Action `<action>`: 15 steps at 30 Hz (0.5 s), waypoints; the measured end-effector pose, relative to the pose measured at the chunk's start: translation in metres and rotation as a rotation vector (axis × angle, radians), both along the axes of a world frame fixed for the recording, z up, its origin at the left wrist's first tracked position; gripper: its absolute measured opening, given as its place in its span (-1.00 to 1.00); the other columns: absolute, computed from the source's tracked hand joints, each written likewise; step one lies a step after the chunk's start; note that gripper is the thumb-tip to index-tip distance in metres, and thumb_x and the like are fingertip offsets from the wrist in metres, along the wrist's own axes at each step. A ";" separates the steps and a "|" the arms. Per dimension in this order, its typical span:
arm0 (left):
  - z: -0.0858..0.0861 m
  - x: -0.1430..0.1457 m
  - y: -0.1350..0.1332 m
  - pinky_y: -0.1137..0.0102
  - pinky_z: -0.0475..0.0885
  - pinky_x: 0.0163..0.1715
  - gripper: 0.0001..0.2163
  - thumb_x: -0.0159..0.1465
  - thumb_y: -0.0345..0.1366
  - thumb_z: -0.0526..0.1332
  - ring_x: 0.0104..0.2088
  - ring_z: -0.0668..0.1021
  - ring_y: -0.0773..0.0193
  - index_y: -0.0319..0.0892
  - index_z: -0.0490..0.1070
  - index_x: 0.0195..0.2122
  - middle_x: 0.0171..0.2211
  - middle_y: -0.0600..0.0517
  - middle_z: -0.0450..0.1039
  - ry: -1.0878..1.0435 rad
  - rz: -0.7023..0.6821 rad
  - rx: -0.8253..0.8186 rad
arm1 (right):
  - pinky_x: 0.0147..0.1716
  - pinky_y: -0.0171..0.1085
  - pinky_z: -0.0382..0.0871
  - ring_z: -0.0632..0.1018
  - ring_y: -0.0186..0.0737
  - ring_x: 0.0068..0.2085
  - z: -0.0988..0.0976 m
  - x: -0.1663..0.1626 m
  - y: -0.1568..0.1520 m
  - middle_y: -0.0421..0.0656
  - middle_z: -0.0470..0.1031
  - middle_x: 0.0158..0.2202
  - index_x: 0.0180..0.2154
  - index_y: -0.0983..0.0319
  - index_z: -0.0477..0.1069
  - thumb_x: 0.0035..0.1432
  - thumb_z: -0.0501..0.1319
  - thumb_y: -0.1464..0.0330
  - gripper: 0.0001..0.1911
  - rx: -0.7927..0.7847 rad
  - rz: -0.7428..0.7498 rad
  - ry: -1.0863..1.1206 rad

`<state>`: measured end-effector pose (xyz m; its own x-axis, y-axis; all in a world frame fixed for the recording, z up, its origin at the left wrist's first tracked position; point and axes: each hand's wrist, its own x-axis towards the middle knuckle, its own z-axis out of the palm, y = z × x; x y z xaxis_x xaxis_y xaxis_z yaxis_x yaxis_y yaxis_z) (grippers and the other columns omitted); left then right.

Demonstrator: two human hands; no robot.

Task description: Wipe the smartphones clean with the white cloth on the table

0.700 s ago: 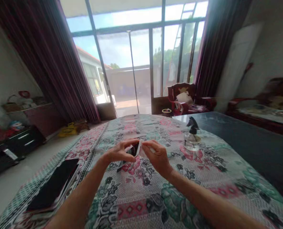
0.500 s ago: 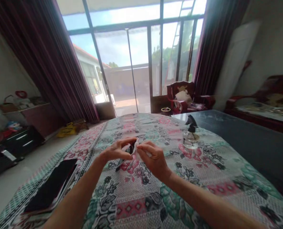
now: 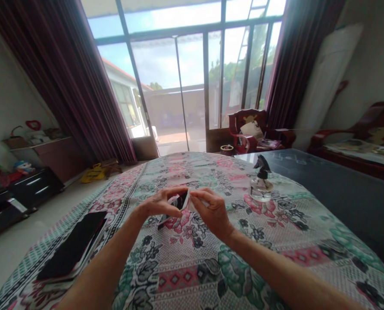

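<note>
My left hand [image 3: 161, 203] grips a phone-like flat thing [image 3: 180, 200] by its edges, thumb below and fingers above. It has a dark, glossy face and is held tilted over the table; part of it is hidden behind the hand. My right hand [image 3: 213, 213] is closed in a pinch on a thin white tissue or cloth [image 3: 192, 204], which touches the right edge of the dark thing. Further right stands a clear spray bottle [image 3: 260, 189] with a black trigger head, apart from both hands.
A flowered cloth [image 3: 192, 258] covers the round table under my hands. A black folder-like item [image 3: 73, 245] lies on a stack at the left. Beyond the table are a dark tabletop [image 3: 317, 172] at right, a wooden armchair [image 3: 248, 129] and glass doors [image 3: 169, 94].
My right hand has shifted slightly right and up with the white tissue or cloth, and more of the dark face shows. The left hand keeps its grip. The view has shifted slightly.
</note>
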<state>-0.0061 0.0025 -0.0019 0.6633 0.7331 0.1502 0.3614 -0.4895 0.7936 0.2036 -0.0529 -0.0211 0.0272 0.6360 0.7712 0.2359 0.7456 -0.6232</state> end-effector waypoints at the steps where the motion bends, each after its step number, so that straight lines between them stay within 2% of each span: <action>1: 0.001 -0.001 -0.001 0.13 0.13 0.23 -0.25 -0.12 -0.26 0.45 0.18 0.32 -0.01 -0.09 0.33 0.16 0.19 -0.04 0.30 -0.022 0.008 -0.008 | -0.29 -0.28 0.45 0.55 -0.30 -0.32 0.002 -0.003 -0.004 -0.17 0.54 -0.38 -0.32 0.17 0.55 0.15 0.20 0.40 -0.87 0.010 0.021 -0.001; 7: 0.008 -0.002 -0.002 0.12 0.23 0.18 -0.33 -0.07 -0.28 0.42 0.09 0.40 0.05 -0.17 0.35 0.13 0.09 -0.06 0.39 -0.111 -0.029 -0.046 | -0.31 -0.29 0.46 0.54 -0.33 -0.32 0.008 -0.012 -0.020 -0.21 0.54 -0.36 -0.29 0.13 0.54 0.15 0.20 0.42 -0.85 0.040 0.128 -0.032; 15: 0.001 0.000 0.001 0.15 0.20 0.20 -0.29 -0.08 -0.28 0.43 0.13 0.37 0.04 -0.07 0.33 0.16 0.16 0.00 0.34 -0.024 -0.033 0.020 | -0.28 -0.26 0.46 0.56 -0.29 -0.31 0.003 0.001 -0.001 -0.17 0.56 -0.35 -0.31 0.16 0.55 0.14 0.22 0.38 -0.88 -0.002 0.039 -0.039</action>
<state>-0.0064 0.0038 -0.0005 0.6832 0.7076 0.1804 0.3259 -0.5165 0.7918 0.2047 -0.0538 -0.0177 -0.0280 0.6374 0.7700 0.2305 0.7537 -0.6155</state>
